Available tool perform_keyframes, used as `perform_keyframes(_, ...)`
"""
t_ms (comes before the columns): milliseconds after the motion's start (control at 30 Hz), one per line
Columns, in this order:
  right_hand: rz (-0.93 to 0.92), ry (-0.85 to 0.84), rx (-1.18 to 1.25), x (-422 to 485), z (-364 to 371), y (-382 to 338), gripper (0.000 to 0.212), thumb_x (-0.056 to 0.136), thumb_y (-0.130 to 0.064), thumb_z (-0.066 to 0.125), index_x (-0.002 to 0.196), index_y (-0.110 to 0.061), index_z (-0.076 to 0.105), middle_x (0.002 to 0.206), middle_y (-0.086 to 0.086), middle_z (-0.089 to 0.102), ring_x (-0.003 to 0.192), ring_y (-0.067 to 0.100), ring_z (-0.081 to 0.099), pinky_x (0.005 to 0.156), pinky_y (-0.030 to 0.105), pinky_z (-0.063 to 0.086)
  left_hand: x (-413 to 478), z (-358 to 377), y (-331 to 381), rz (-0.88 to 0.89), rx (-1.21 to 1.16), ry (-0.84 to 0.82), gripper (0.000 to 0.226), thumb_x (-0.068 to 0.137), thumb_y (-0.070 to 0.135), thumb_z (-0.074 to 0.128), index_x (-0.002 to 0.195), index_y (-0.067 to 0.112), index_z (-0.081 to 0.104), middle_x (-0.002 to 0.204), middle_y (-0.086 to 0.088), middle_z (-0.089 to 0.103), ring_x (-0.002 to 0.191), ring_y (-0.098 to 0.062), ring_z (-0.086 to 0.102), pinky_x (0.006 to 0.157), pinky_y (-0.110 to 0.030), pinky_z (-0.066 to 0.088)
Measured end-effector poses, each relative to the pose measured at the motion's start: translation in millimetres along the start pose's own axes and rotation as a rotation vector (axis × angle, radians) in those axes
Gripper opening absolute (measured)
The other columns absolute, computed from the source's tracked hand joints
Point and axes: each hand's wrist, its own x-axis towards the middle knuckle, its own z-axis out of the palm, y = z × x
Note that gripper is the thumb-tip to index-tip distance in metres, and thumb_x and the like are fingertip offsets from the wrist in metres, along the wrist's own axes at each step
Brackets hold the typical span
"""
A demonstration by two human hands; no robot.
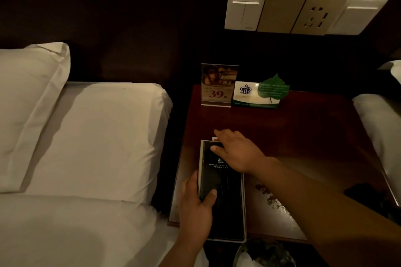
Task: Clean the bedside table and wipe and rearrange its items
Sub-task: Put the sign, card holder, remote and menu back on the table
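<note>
A black folder (223,206) with a pale edge and white lettering lies along the left side of the dark red bedside table (303,132). My left hand (196,208) grips its left edge, thumb on the cover. My right hand (235,150) rests on the folder's far end, fingers spread over the top edge, where a small red-and-white item peeks out. At the table's back stand an acrylic sign with "39" (218,84) and a white card with a green leaf (260,94). Brown crumbs (269,197) are scattered right of the folder.
A bed with white sheets and a pillow (30,102) lies to the left. Another white bed edge (382,128) is at the right. Wall switches and a socket (303,14) sit above the table. A lined bin (262,253) stands below the table's front edge.
</note>
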Motion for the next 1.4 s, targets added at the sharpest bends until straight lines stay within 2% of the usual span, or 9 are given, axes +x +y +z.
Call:
perform_keyframes(233,0.038,0.029,0.115,-0.8,4.8,7.5,0.065,0.099,-0.05,0.037,0.154,-0.022,0.015,0.158,0.003,0.027,0.141,0.026,0.029,0.112,0.049,0.032,-0.5,1.3,-2.6,0.013,-0.003,0.016,0.061,0.087,0.017,0.069,0.141,0.032,0.047,0.126,0.009,0.047,0.118,-0.006,0.048,0.106,-0.039,0.044)
perform_keyframes(400,0.07,0.097,0.265,-10.9,4.7,16.4,0.066,0.099,-0.043,0.045,0.154,-0.024,0.015,0.16,0.0,0.026,0.143,0.021,0.028,0.113,0.032,0.025,-0.6,1.2,-1.9,0.037,-0.004,0.019,0.06,0.086,0.018,0.07,0.141,0.031,0.048,0.123,0.013,0.047,0.113,0.007,0.047,0.101,-0.033,0.045)
perform_keyframes(533,0.225,0.274,0.439,-18.7,4.7,20.7,0.058,0.098,-0.041,0.047,0.149,-0.017,0.032,0.148,0.005,0.045,0.133,0.021,0.044,0.103,0.03,0.037,0.4,0.0,-3.6,0.058,0.015,0.013,0.061,0.086,0.019,0.07,0.142,0.031,0.047,0.125,0.009,0.047,0.111,0.011,0.044,0.101,-0.028,0.041)
perform_keyframes(600,0.237,0.243,0.451,-22.6,11.3,18.9,0.057,0.098,-0.042,0.046,0.148,-0.019,0.034,0.143,0.003,0.051,0.132,0.023,0.042,0.096,0.028,0.035,0.7,-0.6,-3.7,0.07,0.015,0.006,0.06,0.087,0.019,0.07,0.14,0.034,0.048,0.123,0.012,0.047,0.111,0.015,0.043,0.097,-0.024,0.041)
perform_keyframes(700,0.223,0.216,0.435,-26.4,19.6,17.2,0.058,0.098,-0.043,0.046,0.15,-0.022,0.031,0.149,0.003,0.043,0.136,0.023,0.034,0.101,0.03,0.032,1.2,-1.1,-4.1,0.079,0.007,-0.001,0.059,0.087,0.019,0.069,0.138,0.039,0.048,0.122,0.018,0.045,0.11,0.019,0.042,0.093,-0.017,0.04)
perform_keyframes(900,0.217,0.226,0.401,-34.0,13.2,21.3,0.059,0.097,-0.046,0.047,0.15,-0.027,0.03,0.142,-0.001,0.051,0.133,0.021,0.037,0.1,0.033,0.037,2.2,-2.1,-5.9,0.076,0.02,-0.008,0.061,0.087,0.02,0.069,0.142,0.034,0.047,0.125,0.01,0.048,0.112,0.012,0.045,0.095,-0.02,0.041)
perform_keyframes(1067,0.386,0.463,0.542,-79.2,31.3,11.6,0.049,0.096,-0.038,0.053,0.141,-0.021,0.045,0.13,0.0,0.061,0.117,0.017,0.055,0.095,0.036,0.047,2.9,-2.5,-5.5,0.059,0.02,-0.025,0.063,0.086,0.019,0.069,0.144,0.03,0.046,0.127,0.008,0.047,0.112,0.001,0.048,0.1,-0.029,0.042)
perform_keyframes(1233,0.428,0.4,0.685,-127.9,82.4,-22.0,0.039,0.097,-0.036,0.051,0.135,-0.029,0.052,0.123,-0.006,0.054,0.106,0.011,0.058,0.093,0.039,0.052,4.3,-6.5,-3.7,0.003,-0.035,-0.102,0.066,0.089,0.02,0.066,0.148,0.031,0.039,0.134,0.006,0.044,0.123,-0.009,0.047,0.105,-0.034,0.043)
perform_keyframes(1400,0.584,0.441,0.633,-117.7,94.2,-50.2,0.04,0.098,-0.039,0.046,0.133,-0.02,0.052,0.132,0.004,0.044,0.116,0.022,0.042,0.101,0.037,0.041,1.7,-10.6,6.2,0.025,0.114,-0.232,0.1,0.069,0.063,0.048,0.157,0.029,0.013,0.156,0.0,0.032,0.143,-0.019,0.029,0.117,-0.049,0.028)
